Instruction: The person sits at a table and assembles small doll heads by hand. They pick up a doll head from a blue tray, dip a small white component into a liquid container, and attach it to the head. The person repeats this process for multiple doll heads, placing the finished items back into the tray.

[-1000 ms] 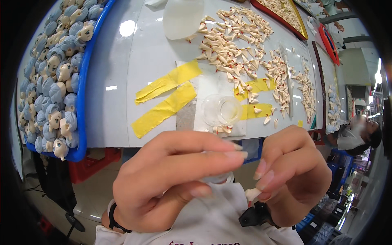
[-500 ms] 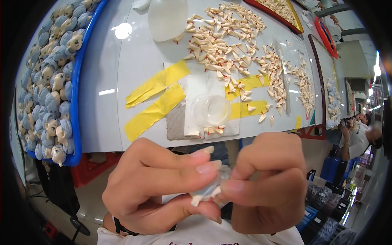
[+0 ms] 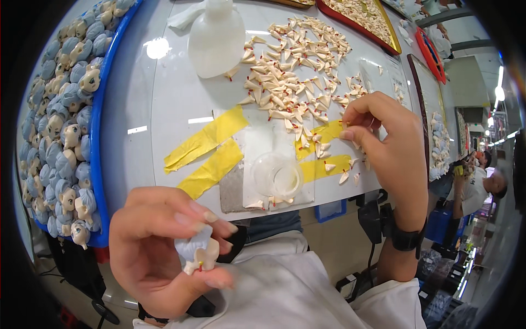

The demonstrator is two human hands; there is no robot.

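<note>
My left hand (image 3: 148, 247) is closed around a small doll head (image 3: 198, 248) with pale blue hair, held low in front of my shirt. A tiny red and yellow bit shows on the head's underside, near my thumb. Over the table, my right hand (image 3: 386, 134) has thumb and index finger pinched at the lower right of many loose cream, pointed pieces with red ends (image 3: 282, 90). Whatever sits between those fingertips is too small to make out. Below the pile stands a clear round cup (image 3: 278, 178), beside strips of yellow tape (image 3: 205, 137).
A blue tray (image 3: 101, 159) full of blue-haired doll heads lines the left side. A translucent bottle (image 3: 216, 41) stands at the back. Further trays, one red-rimmed (image 3: 356, 24), lie at the far right. Another person (image 3: 476, 183) sits beyond the right side.
My right hand has left the doll head and reached out to the cream pieces on the table. My left hand has moved left and slightly down, still holding the head.
</note>
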